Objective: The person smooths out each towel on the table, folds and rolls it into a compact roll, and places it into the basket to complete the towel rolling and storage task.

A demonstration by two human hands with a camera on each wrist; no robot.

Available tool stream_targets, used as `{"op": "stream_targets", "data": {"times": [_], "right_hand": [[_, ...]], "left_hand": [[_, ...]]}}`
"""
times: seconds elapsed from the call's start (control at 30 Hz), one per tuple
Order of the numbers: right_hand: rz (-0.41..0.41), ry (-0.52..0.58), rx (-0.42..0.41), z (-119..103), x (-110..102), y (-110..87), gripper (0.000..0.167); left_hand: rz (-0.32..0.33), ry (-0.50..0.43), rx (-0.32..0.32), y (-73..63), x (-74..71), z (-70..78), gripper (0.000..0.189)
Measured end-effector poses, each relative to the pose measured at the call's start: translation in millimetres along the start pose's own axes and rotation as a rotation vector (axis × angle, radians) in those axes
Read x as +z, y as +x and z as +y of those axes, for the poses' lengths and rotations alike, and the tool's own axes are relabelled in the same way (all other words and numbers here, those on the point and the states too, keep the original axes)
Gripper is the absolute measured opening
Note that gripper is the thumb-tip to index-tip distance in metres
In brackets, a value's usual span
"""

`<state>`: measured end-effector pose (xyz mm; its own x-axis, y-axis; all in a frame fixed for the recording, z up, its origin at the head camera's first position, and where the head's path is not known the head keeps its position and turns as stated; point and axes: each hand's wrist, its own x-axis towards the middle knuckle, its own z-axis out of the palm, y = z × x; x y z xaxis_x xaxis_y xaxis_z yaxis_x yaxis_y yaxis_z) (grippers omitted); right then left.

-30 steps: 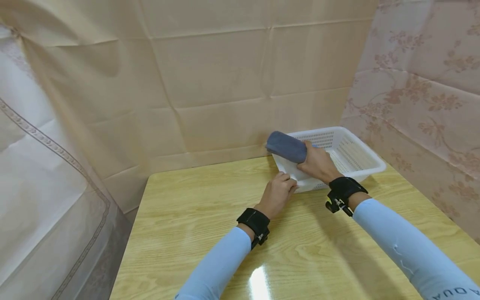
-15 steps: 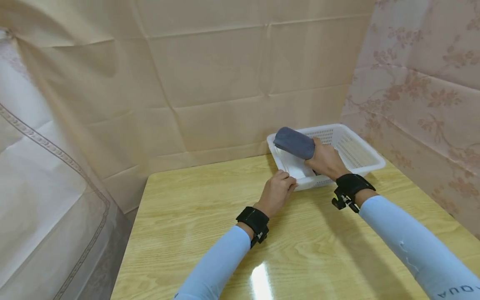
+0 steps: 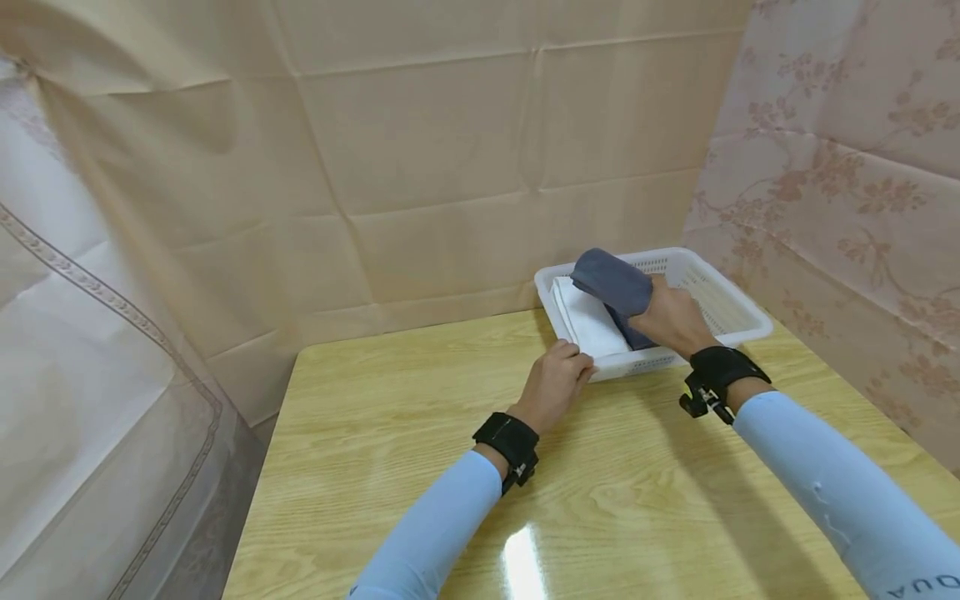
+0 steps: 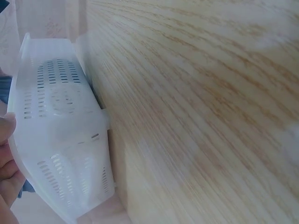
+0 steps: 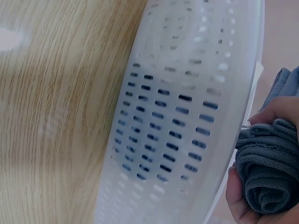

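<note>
A white perforated plastic basket (image 3: 726, 307) stands at the back right of the table. My left hand (image 3: 553, 382) pinches its rim at the near left corner; in the left wrist view the thumb (image 4: 6, 127) presses against the rim. Over the basket, my right hand (image 3: 673, 317) holds a rolled grey-blue towel (image 3: 609, 280), tilted up to the left. The right wrist view shows the spiral end of the rolled towel (image 5: 271, 191) between fingers and thumb. Inside the basket lies a folded white cloth (image 3: 592, 323) at the left, with a dark blue cloth (image 3: 633, 332) beside it, partly hidden.
The light wood-grain table (image 3: 390, 433) reaches out to the left and front of the basket. A beige curtain (image 3: 420, 183) hangs behind it. To the right is a floral cloth (image 3: 840, 183).
My right hand has moved right over the basket with the rolled towel, uncovering more of the white cloth and the dark blue cloth. My left hand has stayed on the rim.
</note>
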<state>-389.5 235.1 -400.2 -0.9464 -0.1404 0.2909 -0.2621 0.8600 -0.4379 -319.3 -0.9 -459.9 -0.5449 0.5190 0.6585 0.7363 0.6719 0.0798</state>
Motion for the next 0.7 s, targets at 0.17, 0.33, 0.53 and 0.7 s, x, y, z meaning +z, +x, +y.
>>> {"op": "stream_targets", "data": {"times": [0.17,0.33,0.53,0.7], "right_hand": [[-0.041,0.013,0.051,7,-6,-1.6,0.087],[-0.06,0.013,0.087,14,-11,-3.5,0.088],[-0.048,0.023,0.111,23,-16,-4.3,0.089],[-0.005,0.019,0.105,30,-17,-7.3,0.086]], "left_hand": [[0.002,0.002,0.001,0.2,-0.4,1.3,0.007],[0.005,0.003,0.011,0.8,0.0,1.9,0.007],[0.001,0.006,0.009,1.0,-0.5,1.8,0.008],[-0.002,0.008,0.003,0.0,0.8,2.3,0.008]]}}
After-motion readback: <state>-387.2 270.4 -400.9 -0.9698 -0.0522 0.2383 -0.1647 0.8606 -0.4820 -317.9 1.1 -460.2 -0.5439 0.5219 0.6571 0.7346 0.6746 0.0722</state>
